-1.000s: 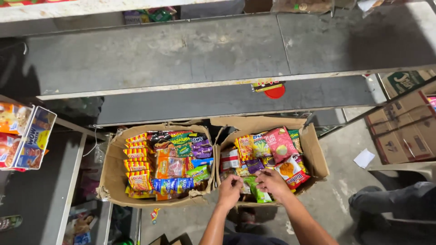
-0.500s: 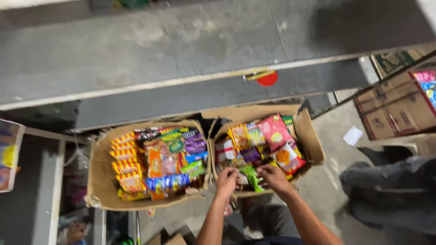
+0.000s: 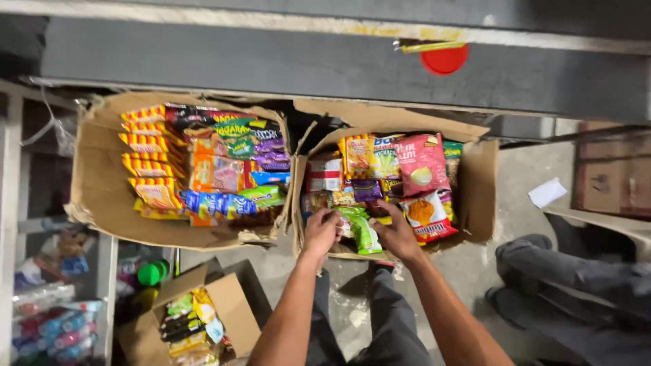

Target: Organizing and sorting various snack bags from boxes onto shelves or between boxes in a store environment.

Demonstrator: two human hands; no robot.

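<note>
Both hands have sunk deeper into the right carton (image 3: 478, 183): left hand (image 3: 322, 230) and right hand (image 3: 397, 234) now clutching the green packet (image 3: 363, 230) at its near edge

Right cardboard box (image 3: 478, 183): open, holding mixed snack packets. A green packet (image 3: 361, 229) lies at the near edge between the left hand (image 3: 321, 230) and right hand (image 3: 397, 232), both touching it. A pink bag (image 3: 422, 163) stands at the back; a white-and-red bag with an orange disc (image 3: 425, 217) lies just right of the right hand; a yellow-and-green bag (image 3: 385, 161) and a purple packet (image 3: 367, 190) sit near the middle.

Left cardboard box (image 3: 102, 190): open, with a column of yellow-and-red striped packets (image 3: 150, 163) along its left side, orange packets (image 3: 215, 173) in the centre, a blue packet (image 3: 217, 203) in front, purple packets (image 3: 271, 152) at the right.

Small cardboard box (image 3: 227, 308): on the floor below, with small mixed packets.

Paper slip (image 3: 547, 192): white, on the floor right of the boxes.
</note>
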